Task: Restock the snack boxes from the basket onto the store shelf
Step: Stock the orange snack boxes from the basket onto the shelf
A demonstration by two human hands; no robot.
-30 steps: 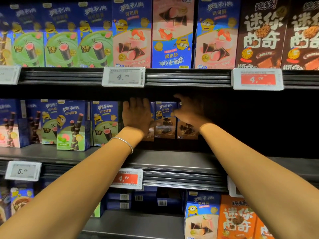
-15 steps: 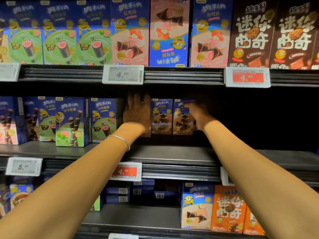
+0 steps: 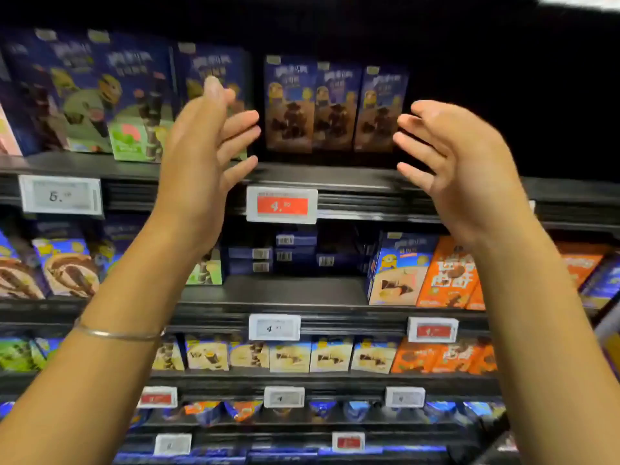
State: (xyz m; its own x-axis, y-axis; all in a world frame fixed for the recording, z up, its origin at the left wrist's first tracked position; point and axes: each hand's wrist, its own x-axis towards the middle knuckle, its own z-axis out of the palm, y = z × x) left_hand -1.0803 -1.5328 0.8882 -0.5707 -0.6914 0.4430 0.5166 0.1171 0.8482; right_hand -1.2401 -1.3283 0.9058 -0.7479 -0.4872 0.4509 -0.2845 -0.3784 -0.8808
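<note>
Both hands have drawn back off the shelf [image 3: 322,177] since half a second ago. The left hand [image 3: 201,156] and the right hand [image 3: 459,169] hang in the air with palms facing each other, fingers loose and spread, holding nothing. Beyond and between them, three brown snack boxes [image 3: 335,109] stand upright, side by side. A red price tag [image 3: 281,205] sits just below.
</note>
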